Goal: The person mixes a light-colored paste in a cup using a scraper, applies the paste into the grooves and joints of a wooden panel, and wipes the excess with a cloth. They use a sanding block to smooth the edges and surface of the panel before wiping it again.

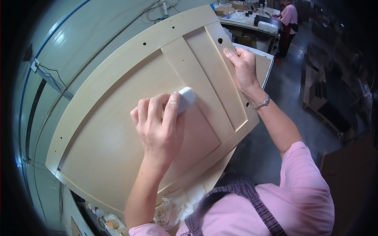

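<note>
A large cream-coloured framed panel, with recessed fields, a middle rail and several dark holes, stands tilted before me. My left hand is closed round a small white block that looks like a sanding block. It holds the block against the panel beside the middle rail; the face touching the panel is hidden. At the panel's right edge my right hand grips the frame, thumb on the front face. The other fingers curl round the edge and are partly hidden.
A crumpled white cloth lies below the panel, near my body. Behind the right edge is another board with a white rim. A co-worker stands by a cluttered table at the back. Dark stacked boards stand on the right.
</note>
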A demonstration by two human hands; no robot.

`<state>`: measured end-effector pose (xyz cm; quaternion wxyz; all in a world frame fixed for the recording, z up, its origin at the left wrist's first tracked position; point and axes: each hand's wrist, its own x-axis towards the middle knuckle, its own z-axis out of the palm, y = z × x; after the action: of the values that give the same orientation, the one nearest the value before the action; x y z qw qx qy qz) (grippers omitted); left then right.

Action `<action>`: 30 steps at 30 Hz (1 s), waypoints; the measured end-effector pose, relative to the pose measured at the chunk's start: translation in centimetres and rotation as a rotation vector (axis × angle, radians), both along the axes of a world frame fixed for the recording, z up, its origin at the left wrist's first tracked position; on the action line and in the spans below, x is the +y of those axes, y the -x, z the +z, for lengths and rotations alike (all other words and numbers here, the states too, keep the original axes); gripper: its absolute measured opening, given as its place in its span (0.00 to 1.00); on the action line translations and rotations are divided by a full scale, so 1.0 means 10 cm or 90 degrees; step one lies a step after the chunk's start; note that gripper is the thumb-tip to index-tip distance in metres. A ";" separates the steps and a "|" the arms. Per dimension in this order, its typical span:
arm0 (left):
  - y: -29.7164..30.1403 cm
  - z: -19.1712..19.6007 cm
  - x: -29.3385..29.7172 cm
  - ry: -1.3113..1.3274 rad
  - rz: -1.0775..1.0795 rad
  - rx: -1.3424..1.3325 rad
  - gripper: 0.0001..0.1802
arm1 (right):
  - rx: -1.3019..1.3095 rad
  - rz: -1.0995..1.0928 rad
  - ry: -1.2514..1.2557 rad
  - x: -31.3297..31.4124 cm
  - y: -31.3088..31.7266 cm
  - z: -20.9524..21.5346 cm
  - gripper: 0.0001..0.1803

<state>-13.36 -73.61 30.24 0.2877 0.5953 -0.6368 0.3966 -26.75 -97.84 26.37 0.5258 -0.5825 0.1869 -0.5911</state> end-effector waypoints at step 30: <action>0.08 0.14 -0.02 -0.053 -0.158 -0.033 0.25 | 0.012 -0.014 0.045 0.00 0.10 0.01 0.17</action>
<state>-14.17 -73.82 31.69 0.2927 0.5133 -0.7287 0.3463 -27.76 -97.86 26.51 0.4965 -0.6039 0.1774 -0.5978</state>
